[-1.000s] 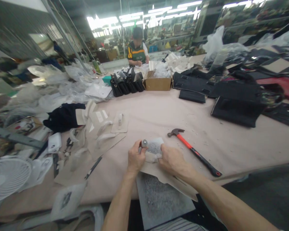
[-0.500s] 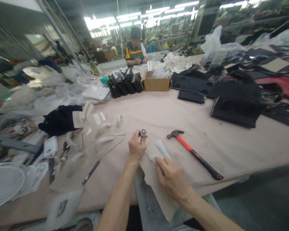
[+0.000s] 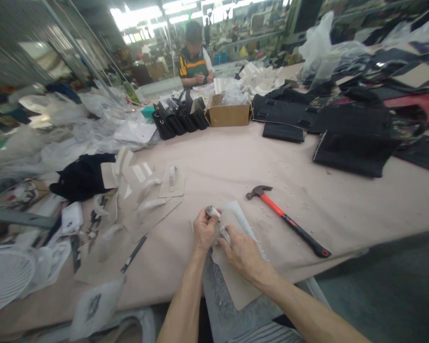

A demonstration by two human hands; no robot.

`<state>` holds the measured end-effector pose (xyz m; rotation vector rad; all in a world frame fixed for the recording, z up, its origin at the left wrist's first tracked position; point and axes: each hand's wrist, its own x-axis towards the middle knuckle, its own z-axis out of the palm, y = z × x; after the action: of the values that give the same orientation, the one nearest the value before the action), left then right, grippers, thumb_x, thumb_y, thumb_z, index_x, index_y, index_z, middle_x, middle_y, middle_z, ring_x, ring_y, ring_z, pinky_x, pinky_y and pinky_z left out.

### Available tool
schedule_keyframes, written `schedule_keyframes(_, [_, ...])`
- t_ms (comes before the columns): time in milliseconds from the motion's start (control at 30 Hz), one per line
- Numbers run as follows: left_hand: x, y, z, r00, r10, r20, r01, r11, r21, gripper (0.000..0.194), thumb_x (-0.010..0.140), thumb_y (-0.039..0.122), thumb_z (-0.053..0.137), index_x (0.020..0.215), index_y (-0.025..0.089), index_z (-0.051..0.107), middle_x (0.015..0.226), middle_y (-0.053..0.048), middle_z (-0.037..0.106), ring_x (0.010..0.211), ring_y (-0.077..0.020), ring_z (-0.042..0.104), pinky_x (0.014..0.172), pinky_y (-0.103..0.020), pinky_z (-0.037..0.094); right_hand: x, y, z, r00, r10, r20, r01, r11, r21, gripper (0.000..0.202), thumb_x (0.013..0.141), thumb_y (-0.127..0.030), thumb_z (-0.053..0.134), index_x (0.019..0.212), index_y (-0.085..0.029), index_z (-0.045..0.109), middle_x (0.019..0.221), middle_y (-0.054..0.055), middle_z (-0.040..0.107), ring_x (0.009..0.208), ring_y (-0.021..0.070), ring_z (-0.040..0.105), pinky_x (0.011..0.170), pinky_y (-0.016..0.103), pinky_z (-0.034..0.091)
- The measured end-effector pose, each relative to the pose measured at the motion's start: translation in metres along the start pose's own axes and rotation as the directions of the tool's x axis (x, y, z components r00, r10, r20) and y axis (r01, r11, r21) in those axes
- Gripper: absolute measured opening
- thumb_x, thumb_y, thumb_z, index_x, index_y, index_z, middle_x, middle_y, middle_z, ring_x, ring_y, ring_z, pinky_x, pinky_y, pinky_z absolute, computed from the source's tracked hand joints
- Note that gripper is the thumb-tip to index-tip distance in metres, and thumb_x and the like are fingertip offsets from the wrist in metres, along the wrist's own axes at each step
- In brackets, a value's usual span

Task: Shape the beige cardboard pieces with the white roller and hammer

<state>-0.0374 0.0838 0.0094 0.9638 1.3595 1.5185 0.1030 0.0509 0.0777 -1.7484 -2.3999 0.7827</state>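
Observation:
My left hand [image 3: 204, 232] is closed around a short cylindrical metal punch [image 3: 212, 211], its round end facing up. Close beside it, my right hand [image 3: 243, 251] pinches a whitish, plastic-wrapped strip [image 3: 223, 231] at the upper part of a beige panel [image 3: 236, 288]. The fingers partly hide this strip, and I cannot tell how it is fixed. Beneath the panel lies a grey slab [image 3: 214, 286] at the table's front edge. A claw hammer [image 3: 278, 209] with a red and black handle rests to the right of my hands.
On the left are another beige panel [image 3: 172, 183] with a wrapped strip, dark cloth [image 3: 82, 178] and a white fan [image 3: 9, 276]. Black bags [image 3: 180, 116], a cardboard box [image 3: 229, 114] and black pieces [image 3: 355, 155] line the back. A person [image 3: 195, 59] sits across the table [image 3: 214, 162].
My view has tipped downward. My left hand has lowered the punch, tilting it toward the panel. My right hand has moved slightly left, and the panel lies flatter over the slab.

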Motion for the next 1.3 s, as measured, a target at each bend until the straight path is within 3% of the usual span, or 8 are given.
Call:
schedule_keyframes(233, [-0.006, 0.007, -0.003, 0.997, 0.033, 0.072, -0.039, 0.996, 0.082, 0.026, 0.083, 0.038, 0.072, 0.097, 0.016, 0.07, 0.093, -0.007, 0.076, 0.083, -0.0178, 0.069, 0.078, -0.027, 0.054, 0.002, 0.031, -0.001, 0.99, -0.118, -0.073, 0.135, 0.946, 0.295, 0.042, 0.098, -0.044, 0.054, 0.129, -0.016, 0.058, 0.101, 0.01, 0.072, 0.094, 0.0241, 0.068, 0.081, 0.034, 0.049])
schedule_keyframes(433, [-0.007, 0.012, -0.001, 0.998, 0.044, 0.049, -0.051, 0.99, 0.132, 0.026, 0.081, 0.038, 0.072, 0.096, 0.017, 0.071, 0.094, -0.009, 0.078, 0.087, -0.0203, 0.071, 0.081, -0.029, 0.054, 0.017, 0.124, -0.032, 0.912, 0.025, -0.409, -0.097, 0.983, -0.156, 0.036, 0.099, -0.037, 0.049, 0.119, -0.01, 0.061, 0.118, 0.02, 0.062, 0.102, 0.0302, 0.06, 0.083, 0.039, 0.046])
schedule_keyframes(633, [-0.008, 0.01, 0.0, 0.998, 0.042, 0.044, -0.048, 0.989, 0.139, 0.025, 0.081, 0.037, 0.071, 0.095, 0.017, 0.07, 0.093, -0.008, 0.078, 0.086, -0.0199, 0.071, 0.079, -0.028, 0.054, 0.021, 0.181, -0.051, 0.953, 0.179, -0.246, -0.244, 0.933, -0.264, 0.025, 0.098, -0.034, 0.05, 0.103, -0.013, 0.062, 0.101, 0.017, 0.063, 0.091, 0.0275, 0.06, 0.072, 0.035, 0.042])
schedule_keyframes(767, [-0.005, 0.009, -0.002, 0.996, 0.039, 0.085, -0.053, 0.984, 0.171, 0.02, 0.08, 0.032, 0.069, 0.095, 0.018, 0.069, 0.092, -0.007, 0.078, 0.085, -0.02, 0.071, 0.077, -0.028, 0.053, 0.028, 0.173, -0.058, 0.956, 0.289, -0.045, -0.277, 0.945, 0.177, 0.01, 0.09, -0.024, 0.053, 0.094, -0.016, 0.057, 0.079, 0.007, 0.061, 0.068, 0.0194, 0.056, 0.061, 0.03, 0.039])
schedule_keyframes(933, [-0.007, 0.01, -0.003, 0.987, 0.08, 0.14, -0.115, 0.958, 0.262, 0.016, 0.08, 0.025, 0.066, 0.094, 0.02, 0.07, 0.087, -0.004, 0.076, 0.08, -0.0189, 0.068, 0.074, -0.027, 0.051, 0.028, 0.129, -0.075, 0.942, 0.225, 0.251, -0.336, 0.663, 0.668, 0.006, 0.086, -0.028, 0.048, 0.087, -0.021, 0.048, 0.062, -0.003, 0.051, 0.045, 0.0121, 0.043, 0.045, 0.025, 0.037])
schedule_keyframes(1033, [-0.011, 0.01, -0.002, 0.976, 0.157, 0.152, -0.2, 0.923, 0.33, 0.015, 0.083, 0.022, 0.061, 0.093, 0.02, 0.071, 0.087, -0.003, 0.075, 0.081, -0.0194, 0.067, 0.075, -0.028, 0.05, 0.013, 0.101, -0.086, 0.994, 0.104, -0.028, -0.068, 0.807, 0.587, 0.018, 0.093, -0.039, 0.043, 0.084, -0.024, 0.044, 0.061, -0.005, 0.048, 0.046, 0.0114, 0.042, 0.045, 0.024, 0.033])
schedule_keyframes(1133, [-0.014, 0.009, -0.001, 0.968, 0.191, 0.164, -0.238, 0.907, 0.348, 0.016, 0.084, 0.021, 0.06, 0.095, 0.021, 0.072, 0.088, -0.004, 0.075, 0.082, -0.0201, 0.068, 0.076, -0.029, 0.05, -0.003, 0.085, -0.09, 0.933, -0.166, -0.319, 0.237, 0.951, 0.199, 0.025, 0.098, -0.042, 0.04, 0.081, -0.024, 0.043, 0.06, -0.003, 0.048, 0.05, 0.0121, 0.042, 0.051, 0.026, 0.026])
schedule_keyframes(1300, [-0.014, 0.009, -0.001, 0.971, 0.199, 0.133, -0.233, 0.91, 0.342, 0.016, 0.083, 0.021, 0.06, 0.095, 0.021, 0.072, 0.083, -0.003, 0.074, 0.077, -0.02, 0.066, 0.073, -0.028, 0.049, -0.012, 0.081, -0.108, 0.917, -0.381, -0.114, 0.356, 0.915, -0.19, 0.016, 0.096, -0.029, 0.043, 0.082, -0.022, 0.046, 0.059, 0.0, 0.053, 0.048, 0.0122, 0.038, 0.052, 0.03, 0.017])
